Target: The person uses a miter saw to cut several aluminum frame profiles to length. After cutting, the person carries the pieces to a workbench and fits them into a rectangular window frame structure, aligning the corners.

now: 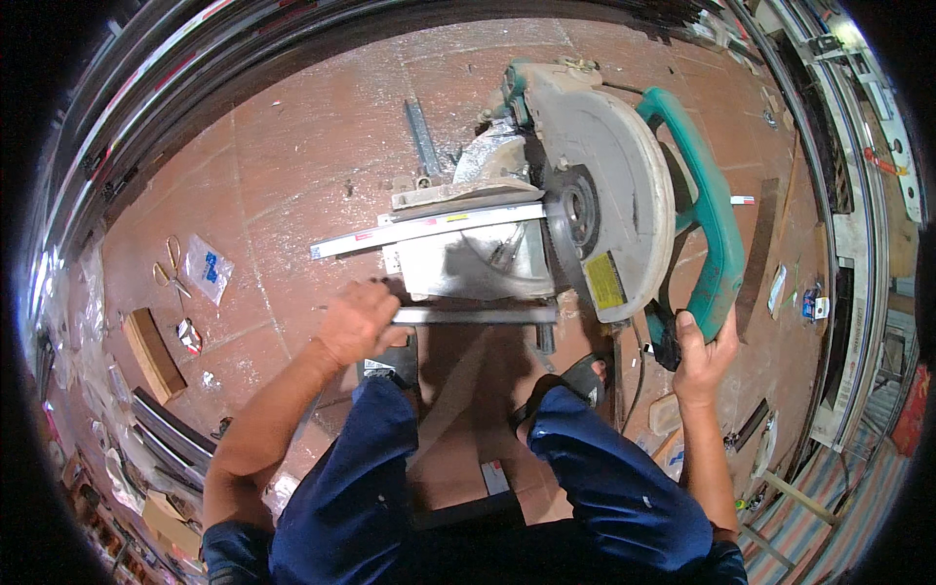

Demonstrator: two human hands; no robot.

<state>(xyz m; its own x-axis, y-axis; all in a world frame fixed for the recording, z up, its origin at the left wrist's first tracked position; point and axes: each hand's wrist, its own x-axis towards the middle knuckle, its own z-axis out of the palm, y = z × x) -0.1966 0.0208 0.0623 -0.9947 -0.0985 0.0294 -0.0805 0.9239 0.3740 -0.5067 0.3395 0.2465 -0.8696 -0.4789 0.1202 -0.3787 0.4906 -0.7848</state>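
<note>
A mitre saw (614, 195) with a grey blade guard and a green handle (726, 234) stands on the floor in front of me. My right hand (704, 363) is closed round the near end of that handle. A pale metal strip (390, 234) with coloured labels lies across the saw's base (458, 268), along its fence, its right end at the blade. My left hand (363, 322) grips the left end of a short metal bar (478, 317), dark with a shiny face, held level just nearer me than the base. The fingertips are partly hidden.
Scissors (172, 268), a clear plastic bag (209, 268) and a wooden block (153, 353) lie on the floor at left. Long metal profiles (146, 107) run along the far left. A rail-like frame (858, 292) stands at right. My legs flank the near floor.
</note>
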